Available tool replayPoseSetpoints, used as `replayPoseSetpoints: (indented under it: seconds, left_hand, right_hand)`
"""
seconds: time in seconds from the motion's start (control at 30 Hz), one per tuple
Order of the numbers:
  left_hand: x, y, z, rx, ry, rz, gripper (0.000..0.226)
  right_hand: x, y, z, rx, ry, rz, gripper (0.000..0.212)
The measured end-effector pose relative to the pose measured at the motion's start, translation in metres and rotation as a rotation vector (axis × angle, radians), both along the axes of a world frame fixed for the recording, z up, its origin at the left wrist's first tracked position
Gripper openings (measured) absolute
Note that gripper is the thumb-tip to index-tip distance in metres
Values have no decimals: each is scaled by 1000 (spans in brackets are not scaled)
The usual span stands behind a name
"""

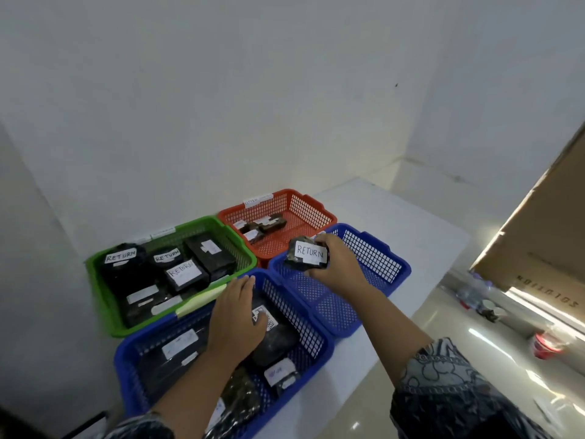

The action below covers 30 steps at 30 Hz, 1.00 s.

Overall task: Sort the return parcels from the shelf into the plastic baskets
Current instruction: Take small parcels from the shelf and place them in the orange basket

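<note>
White counter [395, 223]: right hand [340, 267] grips black RETURN parcel [308, 255] above far blue basket [402, 268]; left hand [235, 315], fingers straight, over near blue basket [327, 346].

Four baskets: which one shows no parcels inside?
The far blue basket, beside the red basket: its visible floor is bare. The green basket, the red one and the near blue basket hold black parcels.

Noted one wide-angle camera, worn on the person's head, that looked forward and steeply down, sat close above the plastic baskets [106, 299] on a white ledge [395, 223], and faced the wall corner [408, 147], with floor [474, 359] at right.
</note>
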<state>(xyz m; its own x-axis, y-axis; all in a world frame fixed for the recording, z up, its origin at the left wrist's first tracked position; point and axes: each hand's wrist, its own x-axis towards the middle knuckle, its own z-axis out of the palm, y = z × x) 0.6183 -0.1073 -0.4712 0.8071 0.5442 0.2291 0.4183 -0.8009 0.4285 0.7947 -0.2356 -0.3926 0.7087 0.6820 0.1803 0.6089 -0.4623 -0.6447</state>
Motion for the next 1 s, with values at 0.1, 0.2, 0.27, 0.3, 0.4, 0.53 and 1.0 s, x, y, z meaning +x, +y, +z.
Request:
replayPoseSetpoints:
  seconds: [0.1, 0.2, 0.27, 0.3, 0.4, 0.53, 1.0]
  left_hand:
    - [31, 12, -7, -16, 1, 14, 69]
    - [62, 26, -12, -13, -17, 58, 67]
    - [85, 40, -19, -31, -14, 117, 66]
    - [88, 43, -18, -35, -11, 124, 66]
    - [118, 58, -30, -85, -21, 238, 68]
    - [155, 71, -39, -146, 19, 386, 74]
    - [205, 79, -66, -94, 146, 643, 77]
  right_hand:
    - [41, 22, -7, -28, 5, 21, 68]
    - [85, 47, -18, -34, 43, 35, 69]
    - [121, 69, -29, -66, 52, 62, 69]
    - [129, 73, -31, -74, 34, 63, 68]
    - [181, 108, -45, -123, -4, 118, 69]
    - [244, 154, -63, -207, -38, 209, 68]
    - [355, 239, -117, -506, -510, 518, 61]
